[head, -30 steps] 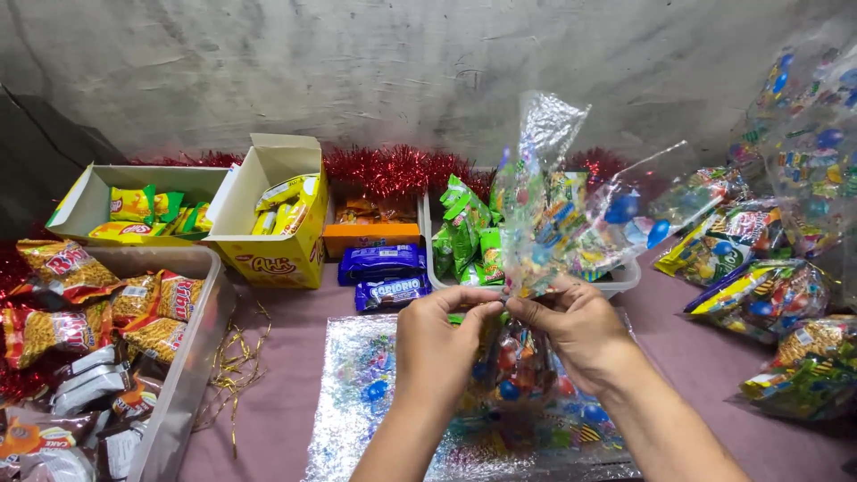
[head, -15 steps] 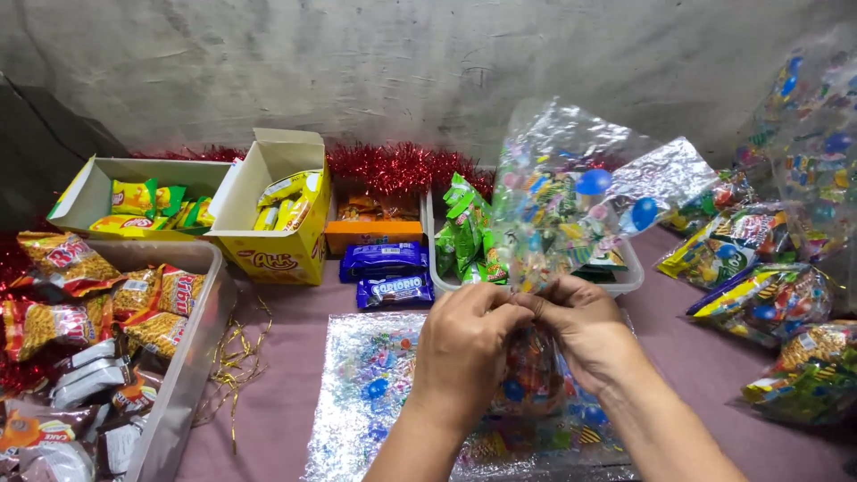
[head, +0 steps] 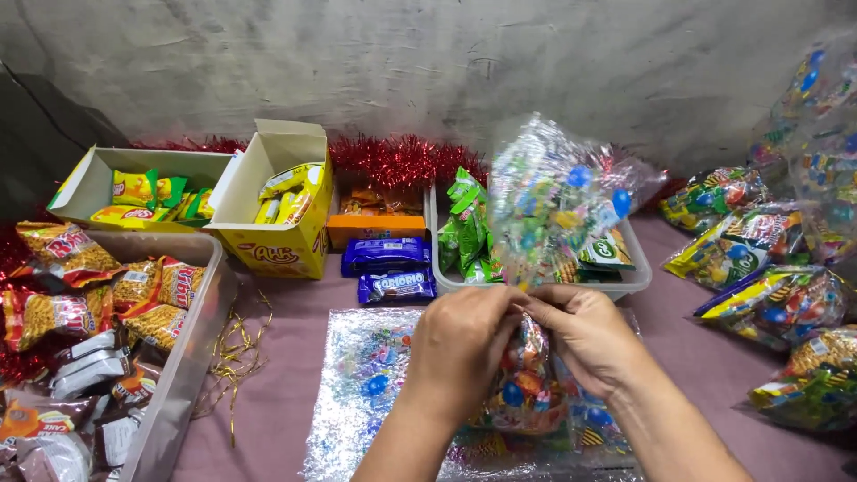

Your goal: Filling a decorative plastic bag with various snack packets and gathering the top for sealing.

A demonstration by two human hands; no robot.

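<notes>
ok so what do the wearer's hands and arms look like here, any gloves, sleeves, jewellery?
Both bare. The left hand and right hand wear no gloves, and no rings show on the visible fingers. Both forearms are uncovered to the frame edge: no sleeves, watch or bracelets in view. No markings visible.

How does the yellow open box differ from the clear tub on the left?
The yellow open box is opaque card with raised flaps; the clear tub is see-through plastic, without flaps. The box is smaller and stands further back by the red tinsel; the tub is bigger and nearer. The box holds yellow packets, the tub orange and white ones. Both hold snacks.
</notes>
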